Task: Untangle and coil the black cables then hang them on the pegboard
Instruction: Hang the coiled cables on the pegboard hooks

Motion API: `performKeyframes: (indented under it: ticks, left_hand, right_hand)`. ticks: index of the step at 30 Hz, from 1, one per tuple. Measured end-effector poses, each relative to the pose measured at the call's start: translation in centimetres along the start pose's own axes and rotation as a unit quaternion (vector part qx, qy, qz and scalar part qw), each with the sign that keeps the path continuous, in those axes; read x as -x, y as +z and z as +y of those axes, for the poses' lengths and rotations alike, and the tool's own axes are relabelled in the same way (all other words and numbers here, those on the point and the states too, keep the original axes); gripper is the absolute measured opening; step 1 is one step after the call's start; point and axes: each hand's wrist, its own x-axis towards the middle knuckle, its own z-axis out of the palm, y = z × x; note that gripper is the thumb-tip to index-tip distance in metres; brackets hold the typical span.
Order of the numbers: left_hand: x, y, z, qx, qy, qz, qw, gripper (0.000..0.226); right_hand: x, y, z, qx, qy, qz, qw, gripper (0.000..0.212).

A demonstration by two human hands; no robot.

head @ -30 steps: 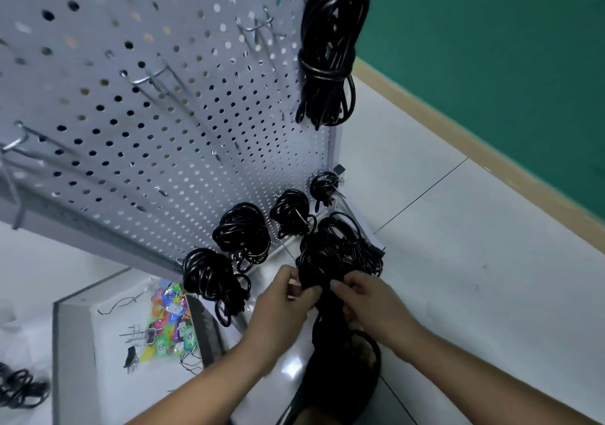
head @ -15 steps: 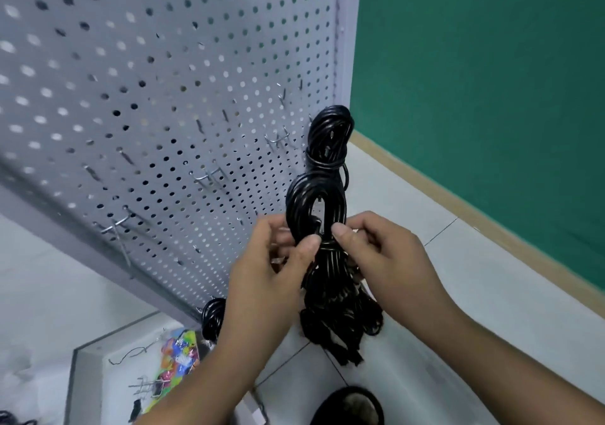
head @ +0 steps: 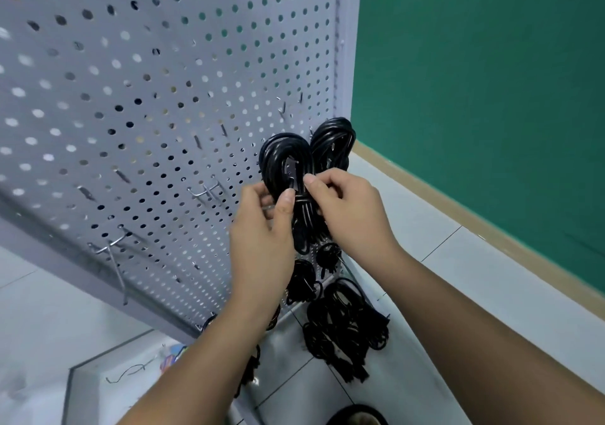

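Coiled black cable (head: 281, 153) is being held up against the pale grey perforated pegboard (head: 157, 103), near its right edge, just left of a second glossy coil (head: 337, 136) that is hanging there; the hook under that coil is not showing. The held cable is forming a smooth rounded loop on top, cinched at the waist by a few cable turns, with a dark plug-like end lying inside the loop. The left hand (head: 262, 228) is pinching the waist from the left with thumb over curled fingers; the right hand (head: 353, 215) is pinching it from the right between thumb and forefinger. Whether the loop is touching a hook cannot be told. Thin bright wire hooks (head: 204, 192) are sticking out of the board further left. Lower down, smaller black coils (head: 299, 280) are showing partly behind the left wrist, and a loose black pile (head: 343, 326) is lying on the glossy white floor tiles (head: 491, 293). The matte green wall (head: 474, 81) is filling the right. A dark round shape (head: 357, 416) is being cut off by the bottom edge.
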Motion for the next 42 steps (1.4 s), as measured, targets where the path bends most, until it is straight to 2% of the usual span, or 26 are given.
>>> performKeyframes:
  ticks: [4,11,16,20,23,27,29,33,36,39,42]
  left_hand:
    - [-0.5,0.0,-1.4,-0.025,-0.006,-0.001,1.000,0.030]
    - [2.5,-1.0,-4.7,-0.023,-0.020,-0.007,1.000,0.029]
    - [7.3,0.1,-10.9,-0.048,-0.096,-0.078,0.991,0.016]
    - [11.1,2.8,-17.5,-0.122,-0.168,-0.163,0.964,0.014]
    - [12.9,4.9,-22.6,-0.178,-0.230,-0.203,0.935,0.014]
    - [13.8,7.0,-27.8,-0.201,-0.311,-0.247,0.895,0.020]
    - [14.0,7.9,-30.1,-0.225,-0.323,-0.265,0.880,0.027]
    - [13.5,9.2,-32.5,-0.203,-0.377,-0.229,0.874,0.045]
    - [12.8,9.7,-33.4,-0.188,-0.406,-0.210,0.869,0.033]
    - [13.0,9.8,-34.2,-0.131,-0.449,-0.200,0.861,0.010]
    - [13.7,9.3,-34.1,-0.091,-0.456,-0.200,0.863,0.025]
  right_hand:
    - [0.0,0.8,0.9,0.018,-0.008,0.000,1.000,0.031]
    - [2.8,-0.1,4.4,-0.011,-0.021,0.023,0.999,0.010]
    - [7.0,0.2,11.0,0.004,0.025,0.021,0.999,0.016]
    - [10.2,2.3,18.7,0.097,0.101,-0.039,0.989,0.022]
    - [12.6,3.8,24.1,0.130,0.176,-0.104,0.970,0.015]
    - [15.3,5.6,28.7,0.165,0.206,-0.157,0.952,0.016]
    - [16.2,6.5,30.3,0.186,0.215,-0.177,0.942,0.020]
    - [17.3,8.1,32.2,0.198,0.219,-0.202,0.934,0.022]
    - [17.3,9.0,32.4,0.217,0.222,-0.207,0.928,0.041]
    - [17.4,9.7,32.1,0.211,0.235,-0.213,0.925,0.044]
    - [17.6,9.8,31.9,0.198,0.249,-0.216,0.923,0.044]
